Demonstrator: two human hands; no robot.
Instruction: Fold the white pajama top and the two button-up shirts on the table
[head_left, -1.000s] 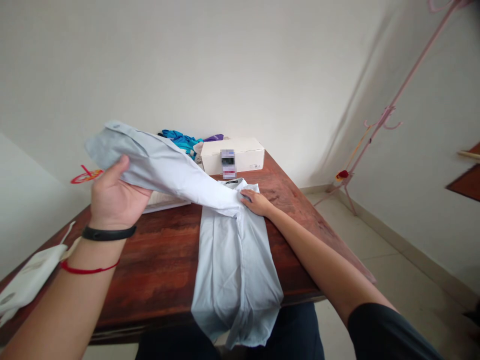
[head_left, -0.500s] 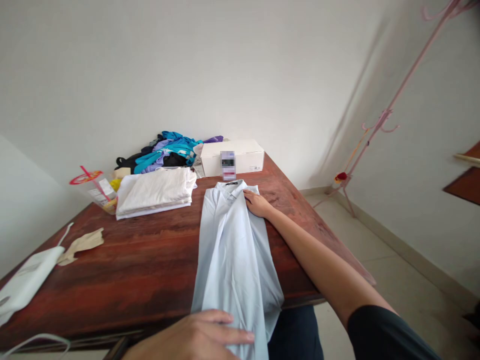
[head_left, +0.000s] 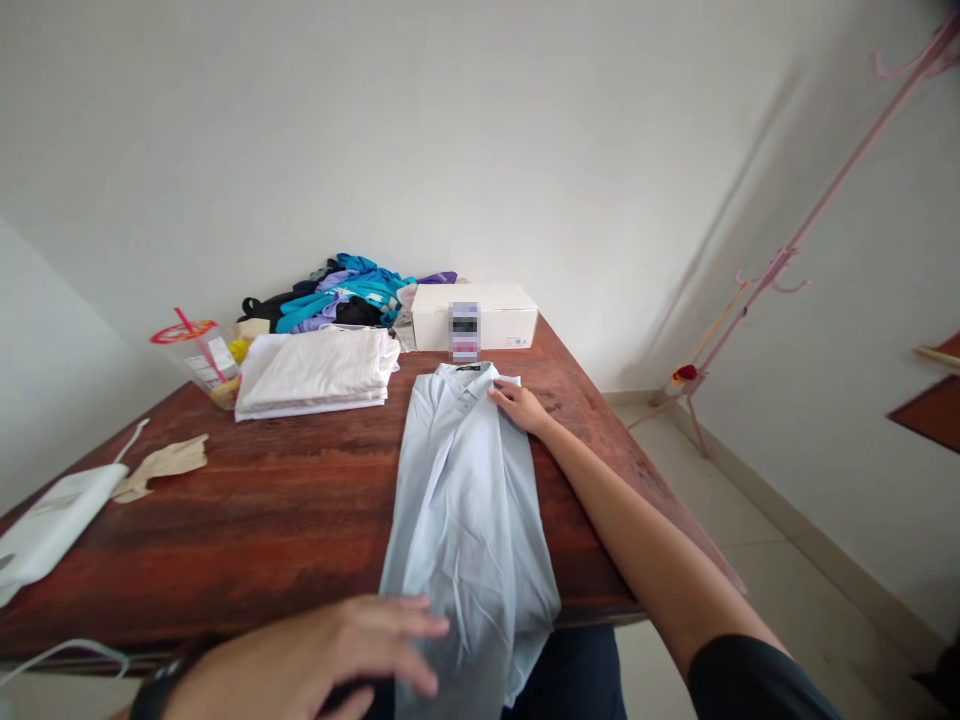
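A light grey-blue collared shirt (head_left: 469, 480) lies lengthwise on the wooden table, its sides folded in and its collar at the far end. The lower part hangs over the table's near edge. My right hand (head_left: 520, 405) rests on the shirt's right shoulder by the collar, fingers stretched out flat. Over the near left part of the shirt, my left hand (head_left: 360, 650) hovers with its fingers apart and slightly blurred. Nothing shows in its grasp, and a dark band circles its wrist.
Folded white clothes (head_left: 319, 370) lie left of the collar, beside a plastic cup with a straw (head_left: 199, 360). Behind are a clothes heap (head_left: 337, 295) and a white box (head_left: 502, 315). A white power strip (head_left: 56, 530) sits left; a pink coat rack (head_left: 780, 260) stands right.
My left hand has lifted off the lower shirt and shifted left, its fingers spreading. The right hand stays at the shoulder. The view has shifted slightly.
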